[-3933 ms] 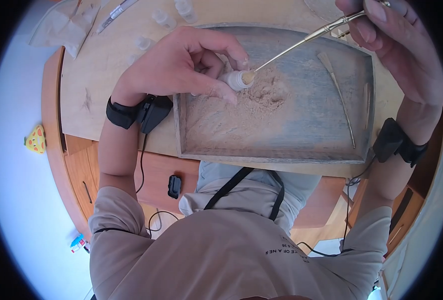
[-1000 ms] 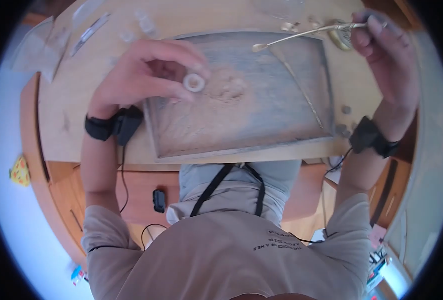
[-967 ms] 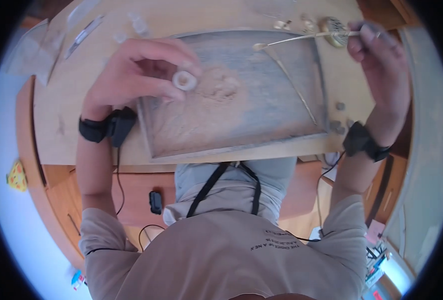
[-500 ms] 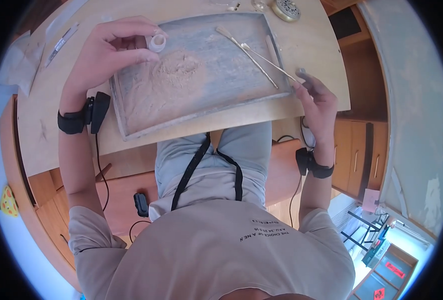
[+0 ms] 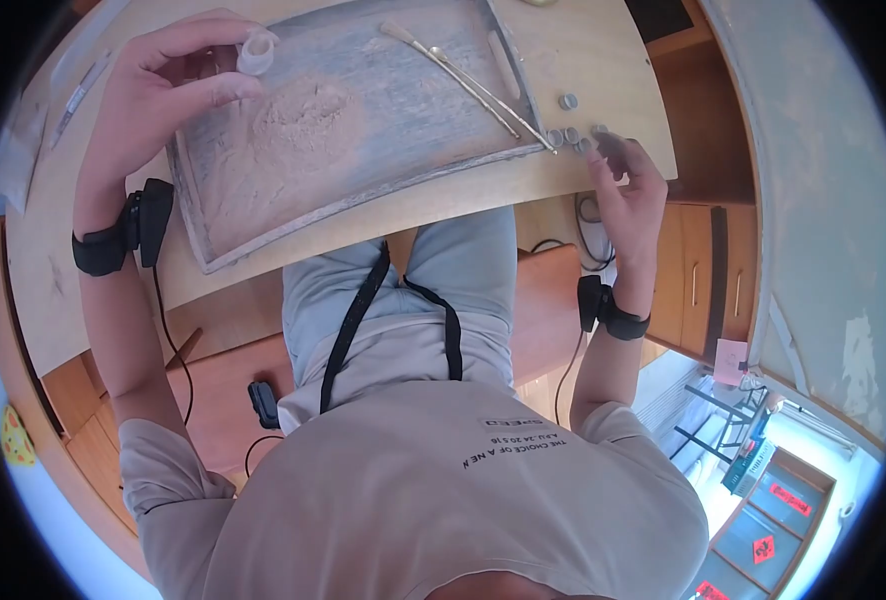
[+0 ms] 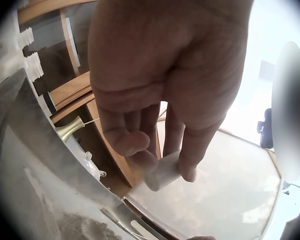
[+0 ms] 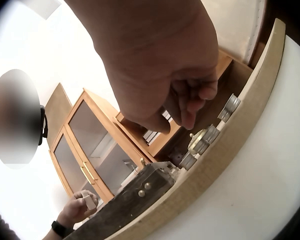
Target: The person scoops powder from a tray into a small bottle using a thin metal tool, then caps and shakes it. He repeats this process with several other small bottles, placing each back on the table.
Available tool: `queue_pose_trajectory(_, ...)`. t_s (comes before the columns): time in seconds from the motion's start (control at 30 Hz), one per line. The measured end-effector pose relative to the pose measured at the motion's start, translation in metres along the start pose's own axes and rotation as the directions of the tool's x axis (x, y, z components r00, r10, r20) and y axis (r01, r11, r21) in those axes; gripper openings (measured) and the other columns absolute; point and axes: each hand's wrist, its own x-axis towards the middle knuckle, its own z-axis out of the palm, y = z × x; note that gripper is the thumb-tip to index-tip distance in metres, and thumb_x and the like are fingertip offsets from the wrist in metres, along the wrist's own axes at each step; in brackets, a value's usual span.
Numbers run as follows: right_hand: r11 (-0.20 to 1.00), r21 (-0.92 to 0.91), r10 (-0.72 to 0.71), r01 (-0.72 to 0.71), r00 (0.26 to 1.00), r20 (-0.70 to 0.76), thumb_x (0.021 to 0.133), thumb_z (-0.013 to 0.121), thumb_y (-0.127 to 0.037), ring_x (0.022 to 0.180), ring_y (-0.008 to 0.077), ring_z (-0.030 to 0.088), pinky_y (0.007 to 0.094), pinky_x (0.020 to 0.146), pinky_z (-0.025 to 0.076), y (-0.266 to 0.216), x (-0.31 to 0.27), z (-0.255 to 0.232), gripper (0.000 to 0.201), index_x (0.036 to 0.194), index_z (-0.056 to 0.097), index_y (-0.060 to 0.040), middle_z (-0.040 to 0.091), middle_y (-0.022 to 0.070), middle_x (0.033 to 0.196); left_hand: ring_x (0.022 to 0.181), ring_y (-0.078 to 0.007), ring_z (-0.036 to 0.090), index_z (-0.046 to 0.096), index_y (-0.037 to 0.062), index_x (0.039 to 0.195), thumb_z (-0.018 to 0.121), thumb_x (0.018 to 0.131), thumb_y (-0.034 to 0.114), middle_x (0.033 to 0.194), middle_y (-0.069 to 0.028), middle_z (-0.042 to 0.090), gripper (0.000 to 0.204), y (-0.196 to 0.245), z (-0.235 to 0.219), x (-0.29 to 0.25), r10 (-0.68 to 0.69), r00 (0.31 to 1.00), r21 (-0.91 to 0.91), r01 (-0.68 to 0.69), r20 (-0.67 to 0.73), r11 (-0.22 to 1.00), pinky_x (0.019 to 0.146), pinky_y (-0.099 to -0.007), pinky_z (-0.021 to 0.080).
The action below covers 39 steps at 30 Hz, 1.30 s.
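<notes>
One small white bottle is in my left hand, held up over the left side of the tray. My thumb and fingers pinch it from its two sides, and I can see its round mouth at the top. The rest of that hand is bent in a loose curve with a gap in the middle.

My right hand is well apart from the left one, just off the near right corner of the tray. Its thumb and fingers are spread a little, bent and pointing at some little gray lids. The lids sit on the wooden table beside that same corner. I cannot tell if my fingertips touch a lid.

A brush and a thin gold stick lie side by side on a slant in the right part of the tray. The end of the stick pokes out over the near right corner. Brown powder sits in a low heap on the left half, with a thin dusting around it.
</notes>
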Motion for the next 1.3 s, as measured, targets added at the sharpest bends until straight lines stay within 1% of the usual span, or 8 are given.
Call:
queue_pose_trajectory(0.17, 0.931, -0.204, -0.298, 0.304, 0.953, 0.059, 0.075, 0.08, -0.009, 0.093, 0.025, 0.056, 0.0354, 0.082, 0.05, -0.01, 0.005, 0.009, 0.038, 0.113, 0.072, -0.0047, 0.061, 0.0109, 0.11, 0.107, -0.0178, 0.061, 0.069, -0.0012, 0.115, 0.072, 0.08, -0.004, 0.114, -0.0085, 0.067, 0.034, -0.003, 0.004, -0.005, 0.06, 0.995, -0.03, -0.063, -0.084, 0.998, 0.094, -0.0306, 0.048)
queue_pose_trajectory(0.37, 0.903, -0.243, -0.311, 0.353, 0.93, 0.195, 0.073, 0.079, -0.007, 0.096, 0.0269, 0.051, 0.0403, 0.09, 0.046, -0.016, 0.017, 0.015, 0.04, 0.112, 0.072, -0.0072, 0.056, 0.0096, 0.122, 0.105, -0.0185, 0.061, 0.069, -0.0017, 0.115, 0.072, 0.079, -0.006, 0.113, -0.009, 0.066, 0.036, -0.007, 0.001, -0.012, 0.035, 0.997, -0.169, -0.048, -0.074, 0.984, 0.092, -0.0319, 0.049)
queue_pose_trajectory(0.57, 0.911, -0.239, -0.285, 0.336, 0.932, 0.225, 0.076, 0.076, -0.001, 0.099, 0.0276, 0.054, 0.0402, 0.09, 0.047, -0.015, 0.02, 0.017, 0.033, 0.109, 0.072, -0.0041, 0.059, 0.0096, 0.121, 0.104, -0.0176, 0.061, 0.07, 0.0007, 0.117, 0.074, 0.078, -0.006, 0.112, -0.0094, 0.067, 0.039, -0.006, -0.001, -0.011, -0.008, 1.0, -0.063, 0.007, -0.026, 0.998, 0.088, -0.0299, 0.05)
queue_pose_trajectory(0.8, 0.99, -0.041, -0.137, 0.137, 0.991, 0.005, 0.085, 0.076, 0.0, 0.089, 0.0167, 0.064, 0.0287, 0.079, 0.054, -0.03, 0.027, 0.009, 0.031, 0.116, 0.071, 0.0005, 0.066, 0.0103, 0.112, 0.093, -0.0119, 0.061, 0.075, 0.0035, 0.11, 0.075, 0.077, -0.006, 0.111, -0.0056, 0.069, 0.034, 0.001, 0.003, -0.009, 0.033, 0.999, 0.033, -0.032, -0.022, 0.999, 0.079, -0.0264, 0.049)
queue_pose_trajectory(0.9, 0.962, 0.133, -0.234, 0.239, 0.971, -0.05, 0.083, 0.075, 0.007, 0.092, 0.0162, 0.064, 0.0285, 0.082, 0.055, -0.056, 0.024, 0.018, 0.034, 0.117, 0.071, 0.003, 0.064, 0.0111, 0.111, 0.088, -0.0117, 0.062, 0.077, 0.0043, 0.109, 0.076, 0.077, -0.005, 0.11, -0.006, 0.071, 0.034, 0.003, 0.01, -0.008, 0.022, 0.999, 0.018, -0.021, -0.032, 1.0, 0.077, -0.026, 0.049)
queue_pose_trajectory(0.93, 0.927, 0.218, -0.305, 0.304, 0.952, -0.033, 0.082, 0.073, 0.012, 0.096, 0.0167, 0.065, 0.0293, 0.084, 0.057, -0.062, 0.025, 0.025, 0.037, 0.119, 0.068, 0.0065, 0.063, 0.0123, 0.111, 0.088, -0.0128, 0.064, 0.077, 0.0042, 0.109, 0.077, 0.076, -0.004, 0.109, -0.0068, 0.072, 0.034, 0.003, 0.011, -0.008, 0.021, 1.0, 0.012, -0.021, -0.02, 1.0, 0.077, -0.0263, 0.05)
queue_pose_trajectory(1.03, 0.865, 0.46, -0.247, 0.198, 0.968, 0.049, 0.081, 0.072, 0.014, 0.097, 0.0173, 0.067, 0.0297, 0.085, 0.057, -0.098, 0.021, 0.048, 0.043, 0.123, 0.065, 0.0078, 0.062, 0.0124, 0.111, 0.092, -0.0169, 0.068, 0.077, 0.0037, 0.11, 0.079, 0.077, -0.002, 0.108, -0.0089, 0.074, 0.034, -0.005, 0.013, -0.008, 0.107, 0.994, -0.032, -0.107, 0.008, 0.994, 0.08, -0.0277, 0.052)
queue_pose_trajectory(1.3, 0.765, 0.6, -0.371, 0.234, 0.922, 0.113, 0.078, 0.076, 0.012, 0.087, 0.0141, 0.065, 0.0274, 0.078, 0.056, -0.144, 0.031, 0.089, 0.045, 0.121, 0.064, 0.0056, 0.068, 0.011, 0.105, 0.094, -0.0212, 0.07, 0.076, 0.0021, 0.109, 0.081, 0.077, 0.001, 0.108, -0.0108, 0.074, 0.032, -0.006, 0.018, -0.008, 0.19, 0.982, -0.143, -0.191, -0.023, 0.971, 0.081, -0.0299, 0.054)
